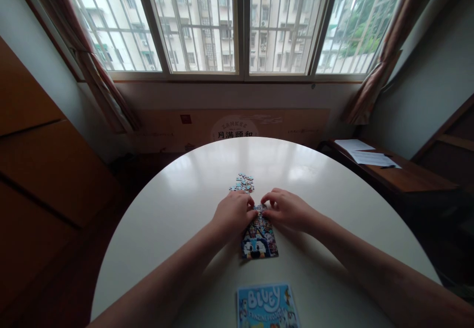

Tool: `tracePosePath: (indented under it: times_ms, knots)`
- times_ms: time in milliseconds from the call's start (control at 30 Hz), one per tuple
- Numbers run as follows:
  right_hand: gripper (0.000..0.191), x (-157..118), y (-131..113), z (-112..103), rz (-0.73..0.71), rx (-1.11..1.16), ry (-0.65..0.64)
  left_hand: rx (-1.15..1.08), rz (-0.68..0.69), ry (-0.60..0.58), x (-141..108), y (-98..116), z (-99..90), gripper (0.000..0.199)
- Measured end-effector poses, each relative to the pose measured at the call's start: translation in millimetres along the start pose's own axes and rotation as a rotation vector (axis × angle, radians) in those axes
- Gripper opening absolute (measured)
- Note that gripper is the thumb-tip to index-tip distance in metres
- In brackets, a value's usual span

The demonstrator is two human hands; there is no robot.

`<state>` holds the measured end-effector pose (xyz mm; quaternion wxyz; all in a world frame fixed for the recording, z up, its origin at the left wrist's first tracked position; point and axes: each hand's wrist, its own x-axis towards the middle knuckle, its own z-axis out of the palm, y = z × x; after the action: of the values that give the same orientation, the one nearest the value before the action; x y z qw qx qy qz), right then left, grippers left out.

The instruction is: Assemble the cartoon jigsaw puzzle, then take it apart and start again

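Observation:
A partly assembled jigsaw puzzle (258, 239) lies flat on the white table, with a blue cartoon dog face at its near end and small busy figures above. At its upper left edge, my left hand (233, 212) has its thumb and curled fingers closed on the puzzle. Opposite it, my right hand (287, 209) grips the upper right edge, thumb and bent forefinger at the pieces. Whether a loose piece sits between the fingertips is too small to tell. Just beyond my left hand is a pile of loose puzzle pieces (242, 184).
A blue "Bluey" picture card (267, 306) lies at the near side of the round white table (155, 229). On the right, papers (372, 158) and dark pens rest on a wooden desk (414, 176). A long printed box (166, 123) stands below the barred window.

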<state>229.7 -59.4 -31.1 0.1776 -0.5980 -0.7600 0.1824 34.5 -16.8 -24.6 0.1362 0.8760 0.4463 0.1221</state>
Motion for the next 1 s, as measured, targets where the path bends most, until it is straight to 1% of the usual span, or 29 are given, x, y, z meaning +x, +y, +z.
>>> tracePosePath:
  times_ms: [267,433,700,833,933,1000]
  knots:
    - [0.026,3.4,4.9,3.3,0.009,0.087,0.024,-0.056,-0.048,0.013,0.8,-0.4,0.0,0.016]
    - [0.022,5.1,9.7,8.5,-0.029,0.142,0.073,-0.071,-0.038,0.021,1.7,-2.6,2.3,0.014]
    - [0.013,7.0,17.7,13.6,-0.039,0.289,0.071,-0.113,-0.030,-0.007,1.7,-1.7,0.8,0.012]
    - [0.012,6.7,18.6,14.9,-0.041,0.321,0.083,-0.136,-0.031,-0.017,2.9,-3.0,1.0,0.013]
    - [0.011,6.2,19.0,15.4,-0.055,0.334,0.095,-0.167,-0.009,-0.008,3.9,-4.4,3.6,0.016]
    - [0.010,5.9,19.0,15.4,-0.064,0.340,0.098,-0.169,0.016,0.019,4.2,-4.6,6.0,0.012]
